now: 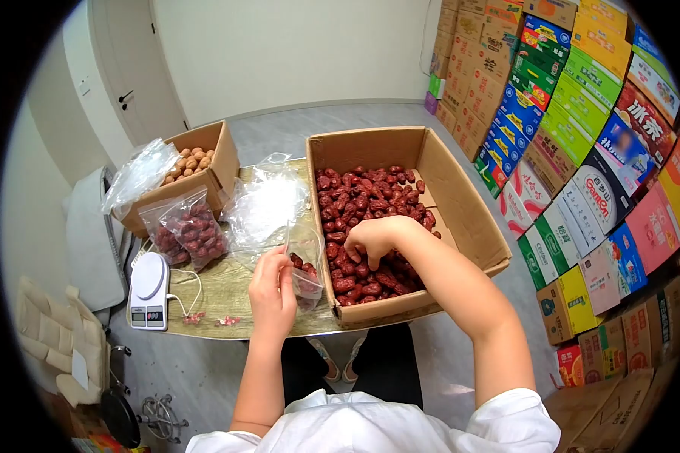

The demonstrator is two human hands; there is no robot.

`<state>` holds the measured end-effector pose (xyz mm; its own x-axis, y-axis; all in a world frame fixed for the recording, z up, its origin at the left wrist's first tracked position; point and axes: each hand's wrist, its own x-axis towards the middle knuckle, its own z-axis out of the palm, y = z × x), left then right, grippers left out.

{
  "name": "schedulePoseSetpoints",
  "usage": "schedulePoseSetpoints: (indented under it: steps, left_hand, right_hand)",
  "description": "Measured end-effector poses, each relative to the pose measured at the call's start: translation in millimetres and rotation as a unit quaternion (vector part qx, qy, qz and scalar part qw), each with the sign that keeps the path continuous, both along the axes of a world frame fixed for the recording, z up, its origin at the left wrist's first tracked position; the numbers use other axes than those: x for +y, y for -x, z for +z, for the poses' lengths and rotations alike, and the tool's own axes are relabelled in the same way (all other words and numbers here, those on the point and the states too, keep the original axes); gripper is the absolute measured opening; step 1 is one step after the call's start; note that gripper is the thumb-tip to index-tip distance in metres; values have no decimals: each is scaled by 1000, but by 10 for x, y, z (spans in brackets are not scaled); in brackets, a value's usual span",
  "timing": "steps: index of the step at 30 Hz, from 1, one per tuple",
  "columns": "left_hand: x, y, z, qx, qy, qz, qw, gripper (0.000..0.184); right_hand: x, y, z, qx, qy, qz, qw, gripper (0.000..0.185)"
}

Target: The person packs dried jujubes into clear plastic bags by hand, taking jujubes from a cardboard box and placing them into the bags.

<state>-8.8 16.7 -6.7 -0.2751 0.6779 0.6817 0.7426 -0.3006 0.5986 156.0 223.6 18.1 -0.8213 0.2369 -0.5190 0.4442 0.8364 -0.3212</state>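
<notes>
Left hand (273, 285): I'm pinching a clear plastic bag (310, 289) | Right hand (373, 238): I'm resting it, curled, among wrinkled dark-red dates (363, 198); my feed isn't showing its grip.

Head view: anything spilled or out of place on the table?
Yes: small red bits lie loose near the front edge of the table, right of the scale, outside any bag or box. Looks like stray scraps; too small to identify.

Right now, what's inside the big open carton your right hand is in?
Dark-red dates are piled in the carton, the right hand among them; bare cardboard shows along the right. Whatever lies beneath the dates is covered.
</notes>
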Motion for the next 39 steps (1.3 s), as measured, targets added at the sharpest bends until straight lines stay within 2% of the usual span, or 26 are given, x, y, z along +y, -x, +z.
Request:
schedulePoseSetpoints:
  steps: [7, 10, 13, 16, 17, 19, 23, 25, 27, 28, 29, 31, 32, 34, 37, 38, 39]
  left_hand:
    - [7, 11, -16, 1, 7, 3, 1000, 6]
    - [9, 17, -9, 7, 4, 6, 1000, 6]
    - [0, -7, 18, 1, 1, 1, 1000, 6]
    - [17, -6, 16, 2, -3, -8, 1000, 8]
    - [22, -2, 12, 16, -10, -7, 1000, 11]
    - [12, -26, 30, -2, -1, -10, 1000, 9]
    - [14, -30, 31, -9, 4, -9, 1000, 7]
    - [25, -12, 4, -6, 5, -9, 1000, 7]
    - [19, 0, -9, -3, 6, -4, 1000, 7]
    - [17, 3, -10, -3, 6, -4, 1000, 8]
    - [14, 6, -13, -3, 7, -4, 1000, 8]
    - [13, 1, -9, -5, 10, -4, 1000, 7]
    - [15, -8, -4, -8, 12, -5, 1000, 7]
    - [21, -16, 5, 0, 7, -6, 1000, 7]
    - [10, -27, 24, 1, 6, -7, 1000, 6]
    - [6, -30, 26, -7, 11, -9, 1000, 5]
    - [7, -26, 19, -7, 11, -9, 1000, 5]
  right_hand:
    - [-4, -28, 5, -4, -20, 1, 1000, 28]
    - [105, -94, 109, 89, -30, -27, 995, 19]
    - [166, -124, 67, 111, -67, -76, 989, 27]
    - [178, -142, -11, 146, -60, -71, 985, 34]
    - [160, -144, 3, 146, -60, -72, 985, 34]
    - [113, -119, 36, 54, 12, -52, 997, 39]
    - [60, -51, 2, -6, -9, -26, 1000, 38]
    - [89, -84, 25, 18, -13, -34, 999, 32]
    - [191, -140, 9, 121, -27, -58, 991, 30]
    - [185, -161, 5, 167, -84, -76, 980, 25]
    - [205, -157, 16, 154, -110, -75, 979, 23]
    - [190, -121, 24, 80, -133, -113, 981, 48]
    - [186, -119, -15, 80, -133, -115, 981, 48]
    - [159, -104, -86, 121, -177, -68, 974, 62]
    - [124, -48, -68, 58, -114, -67, 989, 70]
    - [104, -58, -87, 84, -121, -65, 987, 61]
    - [101, -49, -94, 84, -121, -65, 987, 61]
